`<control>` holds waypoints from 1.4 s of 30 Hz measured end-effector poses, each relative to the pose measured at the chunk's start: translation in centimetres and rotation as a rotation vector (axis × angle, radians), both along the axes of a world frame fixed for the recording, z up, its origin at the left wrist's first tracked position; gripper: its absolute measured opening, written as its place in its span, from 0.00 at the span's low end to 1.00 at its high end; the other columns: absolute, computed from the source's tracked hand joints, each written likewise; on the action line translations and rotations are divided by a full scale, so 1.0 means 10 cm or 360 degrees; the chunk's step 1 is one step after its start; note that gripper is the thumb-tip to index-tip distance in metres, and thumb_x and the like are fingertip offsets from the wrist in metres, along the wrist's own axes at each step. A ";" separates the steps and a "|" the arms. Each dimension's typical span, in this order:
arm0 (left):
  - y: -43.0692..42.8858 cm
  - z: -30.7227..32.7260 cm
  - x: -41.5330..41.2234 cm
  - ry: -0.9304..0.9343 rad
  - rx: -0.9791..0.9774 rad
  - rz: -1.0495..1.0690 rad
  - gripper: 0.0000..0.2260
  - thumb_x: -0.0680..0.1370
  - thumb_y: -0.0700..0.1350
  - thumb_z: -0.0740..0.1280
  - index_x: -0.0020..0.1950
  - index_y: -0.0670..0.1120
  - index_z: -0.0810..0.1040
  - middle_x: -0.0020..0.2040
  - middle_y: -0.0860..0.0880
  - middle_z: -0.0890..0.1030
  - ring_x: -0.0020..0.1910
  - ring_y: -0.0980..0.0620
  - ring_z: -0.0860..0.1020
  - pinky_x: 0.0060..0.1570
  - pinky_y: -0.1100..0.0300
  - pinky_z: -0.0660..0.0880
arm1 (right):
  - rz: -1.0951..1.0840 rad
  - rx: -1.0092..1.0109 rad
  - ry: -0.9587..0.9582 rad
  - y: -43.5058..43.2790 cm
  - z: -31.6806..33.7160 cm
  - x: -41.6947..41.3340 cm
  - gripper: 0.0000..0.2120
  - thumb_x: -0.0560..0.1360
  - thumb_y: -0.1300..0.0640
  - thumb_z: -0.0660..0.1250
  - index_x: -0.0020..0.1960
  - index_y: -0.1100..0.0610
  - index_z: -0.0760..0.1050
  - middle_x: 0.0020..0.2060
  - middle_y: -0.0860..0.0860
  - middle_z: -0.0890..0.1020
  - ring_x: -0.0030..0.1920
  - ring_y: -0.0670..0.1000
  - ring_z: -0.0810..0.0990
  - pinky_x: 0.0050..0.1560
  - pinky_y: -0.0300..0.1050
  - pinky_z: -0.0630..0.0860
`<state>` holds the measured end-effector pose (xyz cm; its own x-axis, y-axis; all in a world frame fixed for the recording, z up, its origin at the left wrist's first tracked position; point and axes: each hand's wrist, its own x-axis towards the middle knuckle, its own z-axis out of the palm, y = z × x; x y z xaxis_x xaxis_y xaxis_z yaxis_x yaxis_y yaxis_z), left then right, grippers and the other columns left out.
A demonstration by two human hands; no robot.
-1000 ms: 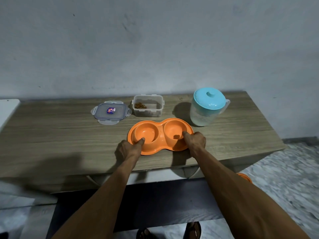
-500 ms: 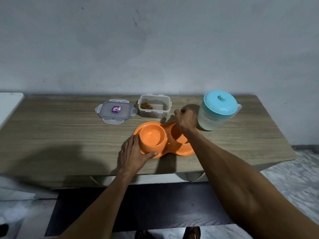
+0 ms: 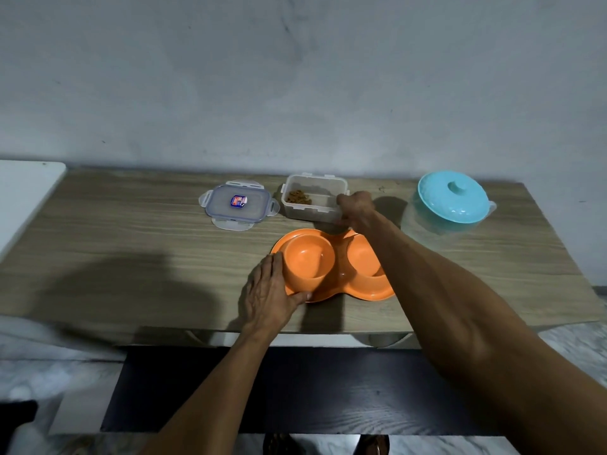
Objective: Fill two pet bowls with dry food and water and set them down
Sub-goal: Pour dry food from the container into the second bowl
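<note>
Behind the orange double bowl (image 3: 308, 261), the right grip (image 3: 356, 208) clasps a clear container (image 3: 312, 211) of kibble (image 3: 298, 197); the left grip (image 3: 267, 290) lies flat-fingered against the bowl.

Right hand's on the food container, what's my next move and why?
Probably lift the food container and tip it over the left bowl: your right hand grips its end, kibble sits inside, the bowl looks empty, and your left hand steadies it.
</note>
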<state>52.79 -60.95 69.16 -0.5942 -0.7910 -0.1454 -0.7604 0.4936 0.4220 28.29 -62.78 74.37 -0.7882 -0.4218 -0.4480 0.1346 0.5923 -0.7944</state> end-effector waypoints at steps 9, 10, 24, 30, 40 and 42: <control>0.03 0.14 -0.01 -0.0005 0.0052 0.0017 0.49 0.68 0.64 0.73 0.80 0.47 0.52 0.79 0.45 0.59 0.77 0.45 0.60 0.74 0.48 0.61 | 0.0122 -0.0264 0.0242 0.46 0.46 0.13 0.05 0.73 0.60 0.67 0.46 0.61 0.73 0.40 0.58 0.75 0.40 0.56 0.81 0.45 0.61 0.84; 0.03 0.15 -0.01 0.0002 0.0059 0.0018 0.49 0.68 0.64 0.74 0.80 0.47 0.53 0.78 0.45 0.60 0.77 0.45 0.60 0.74 0.48 0.61 | 0.0152 -0.0306 0.0275 0.54 0.54 0.18 0.05 0.74 0.61 0.67 0.45 0.61 0.72 0.41 0.59 0.75 0.39 0.55 0.81 0.44 0.57 0.84; 0.02 0.16 -0.02 0.0063 0.0135 0.0032 0.50 0.66 0.60 0.76 0.79 0.47 0.55 0.78 0.45 0.62 0.76 0.44 0.62 0.74 0.47 0.61 | 0.0712 -0.0268 0.1201 1.24 0.64 0.66 0.11 0.71 0.58 0.71 0.39 0.55 0.68 0.43 0.51 0.76 0.43 0.51 0.72 0.41 0.43 0.64; 0.01 0.15 -0.01 0.0060 0.0123 0.0025 0.49 0.67 0.60 0.76 0.79 0.46 0.54 0.78 0.45 0.61 0.76 0.43 0.61 0.74 0.48 0.60 | 0.0933 -0.0290 0.1425 1.31 0.48 0.80 0.09 0.72 0.58 0.69 0.43 0.55 0.68 0.56 0.56 0.75 0.53 0.56 0.74 0.50 0.55 0.78; 0.01 0.15 -0.01 0.0047 0.0110 0.0056 0.47 0.66 0.59 0.77 0.78 0.48 0.57 0.75 0.45 0.65 0.74 0.43 0.64 0.73 0.47 0.63 | 0.1230 -0.0096 0.1681 1.34 0.45 0.88 0.10 0.74 0.56 0.72 0.48 0.56 0.71 0.70 0.61 0.69 0.68 0.61 0.70 0.60 0.52 0.74; 0.01 0.15 -0.01 0.0070 0.0124 0.0068 0.47 0.66 0.58 0.77 0.78 0.48 0.57 0.75 0.45 0.65 0.74 0.43 0.64 0.72 0.46 0.63 | 0.1264 -0.0086 0.1697 1.35 0.44 0.89 0.10 0.74 0.55 0.72 0.48 0.57 0.71 0.70 0.62 0.69 0.68 0.63 0.70 0.62 0.55 0.74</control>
<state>52.65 -60.83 70.61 -0.5675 -0.8030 -0.1821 -0.7599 0.4256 0.4914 37.17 -49.32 78.73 -0.2737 -0.9252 0.2630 -0.9295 0.1843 -0.3193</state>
